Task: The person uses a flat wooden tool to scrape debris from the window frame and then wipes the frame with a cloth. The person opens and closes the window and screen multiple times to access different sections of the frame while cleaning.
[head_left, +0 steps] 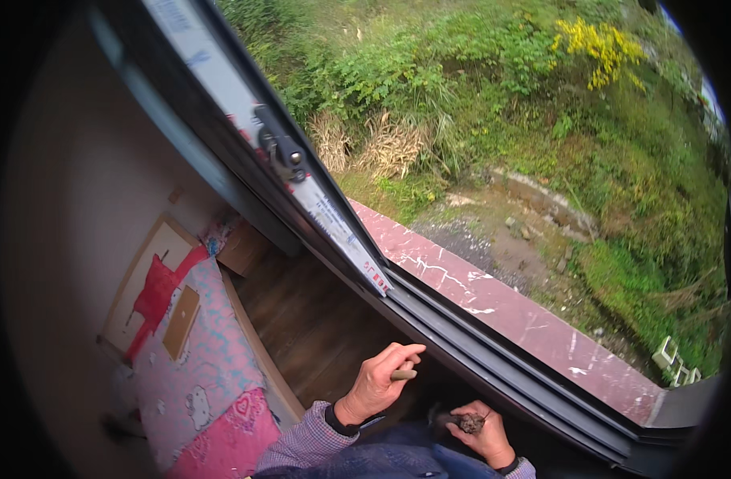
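Left hand (375,387): clamped on stick (404,374). Right hand (493,441): clamped on brown clump (470,423). Likely step: holding both near window track (501,363); next move needs steady grip.

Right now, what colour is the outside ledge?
The ledge is dull red, streaked white; best in head view.

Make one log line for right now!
left hand: holds short stick-like piece | right hand: holds grey-brown clump | window track: near both hands

Beyond the left hand (373,385), it's clear over the window track (509,369) and red ledge (493,303); leftward, the upright frame (333,219) and latch (284,152) bar the way!
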Tool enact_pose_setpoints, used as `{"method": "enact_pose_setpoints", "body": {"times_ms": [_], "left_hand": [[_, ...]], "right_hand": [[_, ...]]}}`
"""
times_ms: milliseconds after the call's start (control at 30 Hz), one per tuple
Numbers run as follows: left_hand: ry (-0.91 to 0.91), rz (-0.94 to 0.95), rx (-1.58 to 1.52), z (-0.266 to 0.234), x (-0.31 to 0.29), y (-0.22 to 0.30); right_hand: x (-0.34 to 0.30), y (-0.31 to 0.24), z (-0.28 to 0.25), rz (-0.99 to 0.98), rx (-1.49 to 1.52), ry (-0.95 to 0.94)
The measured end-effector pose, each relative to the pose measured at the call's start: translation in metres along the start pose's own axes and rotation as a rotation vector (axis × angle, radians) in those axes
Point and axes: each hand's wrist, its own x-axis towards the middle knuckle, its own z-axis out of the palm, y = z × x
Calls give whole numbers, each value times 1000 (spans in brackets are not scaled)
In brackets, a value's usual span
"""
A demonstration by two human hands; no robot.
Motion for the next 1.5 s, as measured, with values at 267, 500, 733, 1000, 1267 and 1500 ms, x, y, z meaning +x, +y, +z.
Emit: {"method": "enact_pose_setpoints", "body": {"times_ms": [267, 500, 733, 1000, 1267, 1500], "left_hand": [[-251, 238, 154, 20, -27, 67], [40, 126, 251, -31, -55, 18], [252, -196, 62, -93, -74, -89], [32, -342, 42, -109, -69, -132], [-60, -354, 33, -113, -59, -134], [-67, -401, 41, -108, -72, -129]], "right_hand": [[21, -66, -23, -234, 256, 157], [83, -149, -27, -499, -183, -138], [268, -210, -32, -176, 483, 163], [372, -208, 44, -458, 276, -139], [355, -209, 41, -567, 226, -80], [340, -179, 10, -569, 261, -135]]}}
